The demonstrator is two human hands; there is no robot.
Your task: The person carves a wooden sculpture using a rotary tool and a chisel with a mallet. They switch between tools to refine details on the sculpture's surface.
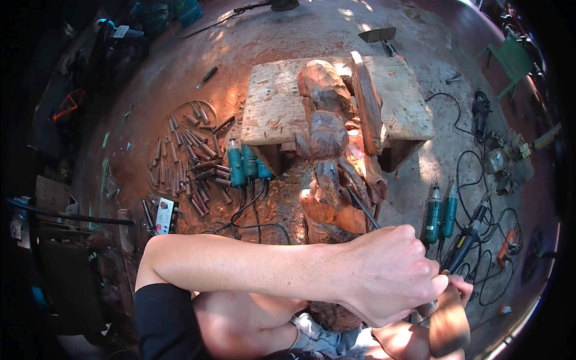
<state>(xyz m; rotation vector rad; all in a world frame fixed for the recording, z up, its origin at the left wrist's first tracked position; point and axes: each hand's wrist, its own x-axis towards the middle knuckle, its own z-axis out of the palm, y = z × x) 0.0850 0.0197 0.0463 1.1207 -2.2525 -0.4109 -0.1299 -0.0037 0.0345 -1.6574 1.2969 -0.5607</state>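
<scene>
A reddish-brown wood carving [327,135] lies over a low wooden bench, its near end reaching toward my lap. My left arm crosses in front of me from the left. My left hand [390,270] is closed around a chisel [362,209]; its dark metal shaft points up-left against the carving, and its handle end shows below my fist. Right beside that end is a wooden mallet [449,324], smeared by motion. My right hand [462,289] is mostly hidden behind the mallet, with its fingers wrapped round it.
The wooden bench [273,102] supports the carving. Many chisels [192,156] lie heaped on the floor at left, beside teal rotary tools [236,165] and a white control box [166,216]. More teal tools [433,213] and tangled black cables [480,240] lie at right. A hatchet-like blade [377,35] lies beyond.
</scene>
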